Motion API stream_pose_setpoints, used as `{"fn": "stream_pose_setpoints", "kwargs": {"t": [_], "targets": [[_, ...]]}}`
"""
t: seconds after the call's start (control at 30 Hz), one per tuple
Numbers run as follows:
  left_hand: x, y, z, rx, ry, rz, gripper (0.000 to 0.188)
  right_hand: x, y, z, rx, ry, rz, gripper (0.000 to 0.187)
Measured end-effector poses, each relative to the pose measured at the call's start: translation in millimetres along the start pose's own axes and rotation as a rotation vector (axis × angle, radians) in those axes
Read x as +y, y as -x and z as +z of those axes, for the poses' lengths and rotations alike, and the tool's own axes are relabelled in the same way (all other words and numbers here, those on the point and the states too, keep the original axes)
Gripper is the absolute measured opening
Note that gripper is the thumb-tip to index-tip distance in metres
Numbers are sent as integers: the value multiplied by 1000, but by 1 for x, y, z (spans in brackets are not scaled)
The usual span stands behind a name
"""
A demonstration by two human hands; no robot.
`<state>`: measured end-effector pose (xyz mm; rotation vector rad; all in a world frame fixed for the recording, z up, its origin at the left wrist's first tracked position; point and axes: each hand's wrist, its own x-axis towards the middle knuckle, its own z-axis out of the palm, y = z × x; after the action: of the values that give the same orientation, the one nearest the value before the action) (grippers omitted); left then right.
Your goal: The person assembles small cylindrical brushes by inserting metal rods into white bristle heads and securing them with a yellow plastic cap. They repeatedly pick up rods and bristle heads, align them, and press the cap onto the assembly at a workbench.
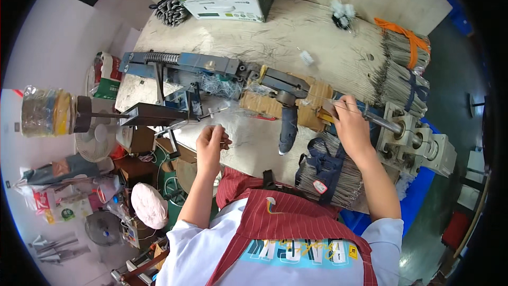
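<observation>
My right hand (351, 125) is closed around a thin metal wire (324, 98), just right of the blue bench machine (209, 63). One end of that wire reaches the machine's dark metal jaw (280, 80). Below the jaw hangs a handle wrapped in dark tape (288, 130). Curled and closed, my left hand (210, 145) hovers in front of the bench; whatever its fingers may hold is hidden. Near it a small white-bristled brush (213, 112) sits by the machine's left bracket. A metal shaft (383, 123) runs from beside my right hand into a grey clamp block (407, 135).
Bundles of thin wires, one dark-tied (330, 172) and another orange-tied (407, 45), lie front and right. A white-green box (233, 8) and loose white brush (305, 57) are on the table (254, 32). A tape-wrapped spool (50, 111) juts out left.
</observation>
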<state>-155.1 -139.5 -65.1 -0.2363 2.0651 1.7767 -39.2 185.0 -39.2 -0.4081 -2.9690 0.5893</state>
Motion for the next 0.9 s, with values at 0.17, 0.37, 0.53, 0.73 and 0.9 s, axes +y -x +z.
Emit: {"fn": "stream_pose_setpoints", "kwargs": {"t": [0.17,0.37,0.53,0.73,0.9], "targets": [[-5,-24,0,63,0,124,29,0,14,-1,146,-40,-125,25],[-24,-33,-5,103,-43,306,27,-6,36,-3,69,-463,38,24],[-4,3,9,-146,-97,195,27,-18,63,-42,-230,-902,375,27],[62,47,130,-1017,-61,45,28,-8,66,-66,243,-929,271,20],[66,32,202,-870,299,-292,26,-14,46,-80,455,-433,113,20]]}}
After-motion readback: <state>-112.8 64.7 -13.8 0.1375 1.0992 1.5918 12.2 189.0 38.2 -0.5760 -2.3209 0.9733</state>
